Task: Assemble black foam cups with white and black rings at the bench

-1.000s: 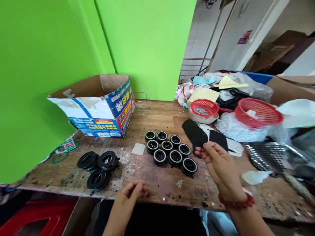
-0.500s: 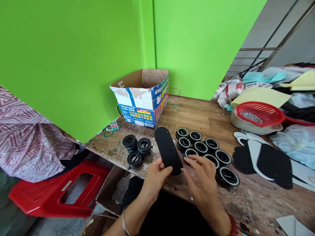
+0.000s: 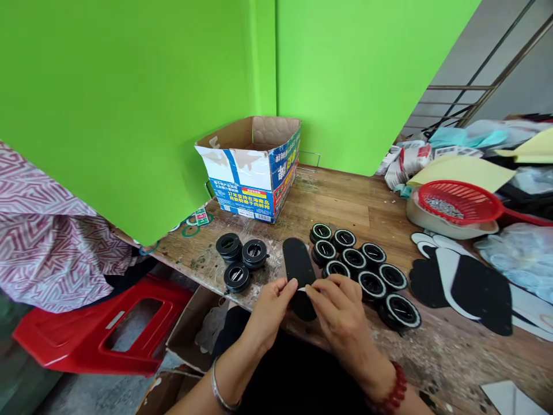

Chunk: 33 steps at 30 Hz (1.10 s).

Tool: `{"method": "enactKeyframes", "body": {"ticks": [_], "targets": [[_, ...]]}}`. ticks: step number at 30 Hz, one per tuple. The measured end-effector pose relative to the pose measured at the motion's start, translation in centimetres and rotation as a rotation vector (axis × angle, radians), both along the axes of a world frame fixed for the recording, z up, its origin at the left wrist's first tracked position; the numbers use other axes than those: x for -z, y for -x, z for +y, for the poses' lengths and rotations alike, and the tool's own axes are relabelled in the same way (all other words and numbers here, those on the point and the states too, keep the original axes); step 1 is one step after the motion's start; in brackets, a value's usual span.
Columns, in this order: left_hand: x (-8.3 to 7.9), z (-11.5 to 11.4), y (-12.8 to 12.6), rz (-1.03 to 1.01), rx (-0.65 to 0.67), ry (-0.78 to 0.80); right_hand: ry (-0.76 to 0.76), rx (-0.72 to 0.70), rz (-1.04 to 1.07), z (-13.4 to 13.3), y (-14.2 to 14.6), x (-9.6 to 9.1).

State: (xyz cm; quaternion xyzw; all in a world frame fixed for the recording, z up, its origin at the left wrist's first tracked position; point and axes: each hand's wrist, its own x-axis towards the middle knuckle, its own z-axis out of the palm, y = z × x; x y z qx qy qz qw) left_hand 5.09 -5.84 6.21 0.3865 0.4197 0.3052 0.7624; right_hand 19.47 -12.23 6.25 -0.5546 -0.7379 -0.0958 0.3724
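Observation:
A long black strip with rounded ends (image 3: 297, 258) lies in front of me, held between both hands. My left hand (image 3: 272, 305) is closed on its left edge, thumb on top. My right hand (image 3: 341, 305) is closed at its right edge, with thumb and finger pinched at a narrow white sliver (image 3: 302, 289) across the strip. Below that sliver a rounded black part (image 3: 303, 306) shows. I cannot tell whether it is a fold or a second layer. Right of the strip stand several black round discs with pale rings (image 3: 354, 258), some close to my right hand.
Three black stacked discs (image 3: 237, 276) stand to the left. Behind them is an open cardboard box (image 3: 246, 184). At right lie black and white cut-out pieces (image 3: 481, 294), a red sieve (image 3: 488, 202) in a pale basin, and plastic bags. A red stool (image 3: 86, 340) stands lower left.
My right hand has moved left onto the strip and its fingers have closed. The strip has shifted slightly right and down, and a white sliver now shows across it.

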Motion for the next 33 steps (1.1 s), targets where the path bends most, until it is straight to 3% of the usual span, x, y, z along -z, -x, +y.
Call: {"method": "enactKeyframes", "body": {"ticks": [3,7,12,16,19,24,29,33], "targets": [[-0.1,0.2,-0.4,-0.018,-0.008,0.143,-0.114,0.009,-0.110,-0.5,0.4,0.7],[0.0,0.2,-0.7,-0.010,0.023,0.188,-0.120,0.097,-0.055,-0.7,0.6,1.3],[0.7,0.2,-0.9,0.009,0.004,0.087,-0.081,0.075,0.292,-2.3,2.0,-1.4],[1.5,0.3,-1.3,0.018,-0.004,-0.076,0.152,-0.073,0.561,-3.3,4.2,-3.3],[1.7,-0.2,-1.4,-0.008,0.004,-0.116,0.267,-0.061,0.498,-2.8,4.6,-2.4],[1.1,-1.1,-0.5,0.033,0.115,-0.142,0.123,0.149,0.286,-1.4,2.2,0.3],[0.8,-1.5,0.5,0.084,0.186,-0.282,0.211,0.030,0.318,-0.8,1.0,0.5],[1.0,-1.7,1.2,0.160,0.215,-0.399,0.281,0.041,0.375,-0.3,1.1,0.5]]}}
